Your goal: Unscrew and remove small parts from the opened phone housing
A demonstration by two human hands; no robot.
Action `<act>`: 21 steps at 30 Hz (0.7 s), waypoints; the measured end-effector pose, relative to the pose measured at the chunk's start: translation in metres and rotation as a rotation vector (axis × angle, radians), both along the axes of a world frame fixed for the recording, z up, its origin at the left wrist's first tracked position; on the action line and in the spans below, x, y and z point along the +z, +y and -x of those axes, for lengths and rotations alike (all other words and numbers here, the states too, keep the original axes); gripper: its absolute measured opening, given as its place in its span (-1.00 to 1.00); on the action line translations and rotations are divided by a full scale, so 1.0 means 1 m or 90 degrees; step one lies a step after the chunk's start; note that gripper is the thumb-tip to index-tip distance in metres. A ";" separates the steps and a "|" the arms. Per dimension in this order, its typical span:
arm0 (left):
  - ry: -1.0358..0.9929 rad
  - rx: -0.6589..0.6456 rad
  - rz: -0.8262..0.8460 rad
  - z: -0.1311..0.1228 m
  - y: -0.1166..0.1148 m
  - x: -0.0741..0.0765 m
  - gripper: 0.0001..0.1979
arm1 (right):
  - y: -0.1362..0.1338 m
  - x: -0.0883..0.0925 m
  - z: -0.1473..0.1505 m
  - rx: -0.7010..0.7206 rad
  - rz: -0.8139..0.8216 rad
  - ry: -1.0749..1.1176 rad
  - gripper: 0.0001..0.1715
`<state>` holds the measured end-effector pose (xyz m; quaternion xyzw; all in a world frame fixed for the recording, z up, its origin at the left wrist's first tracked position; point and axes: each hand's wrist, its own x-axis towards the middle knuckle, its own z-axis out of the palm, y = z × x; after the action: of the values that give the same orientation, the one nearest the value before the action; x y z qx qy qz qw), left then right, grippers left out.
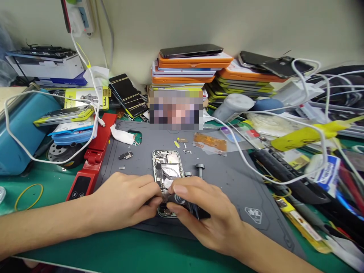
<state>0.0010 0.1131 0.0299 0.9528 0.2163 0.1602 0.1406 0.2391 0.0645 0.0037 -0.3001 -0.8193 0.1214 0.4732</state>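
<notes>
An opened smartphone (171, 157) with a pale frame lies on the grey work mat (233, 212), its inner parts exposed. At its left edge, my left hand (133, 199) is closed with curled fingers, and whatever they pinch is hidden. My right hand (212, 212) bends over the phone's lower right side, thumb and fingers closing around something dark I cannot make out. A crumpled white scrap (168, 184) shows by the right fingertips. Partly under that hand is a dark object with a grey knob (200, 167) standing beyond it.
Small loose phone parts (125, 155) lie on the mat, near an orange-brown sheet (212, 143). Left stands a red device (85, 172); a white cable (250, 167) loops across the right. Stacked orange boxes (196, 60) line the wall. Pens and tools crowd the right.
</notes>
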 end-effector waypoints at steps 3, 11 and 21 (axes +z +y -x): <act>0.003 -0.010 -0.013 0.000 0.000 0.000 -0.70 | -0.001 0.001 -0.001 0.041 0.019 0.001 -0.09; 0.010 -0.019 -0.025 0.000 0.001 0.002 -0.63 | -0.003 0.000 -0.005 0.041 0.025 0.006 -0.12; 0.032 -0.026 -0.032 0.005 0.001 0.001 -0.69 | -0.003 -0.005 -0.001 0.013 0.054 0.054 -0.20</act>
<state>-0.0042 0.1143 0.0307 0.9639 0.1965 0.1385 0.1144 0.2403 0.0611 -0.0016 -0.3062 -0.7957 0.1737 0.4930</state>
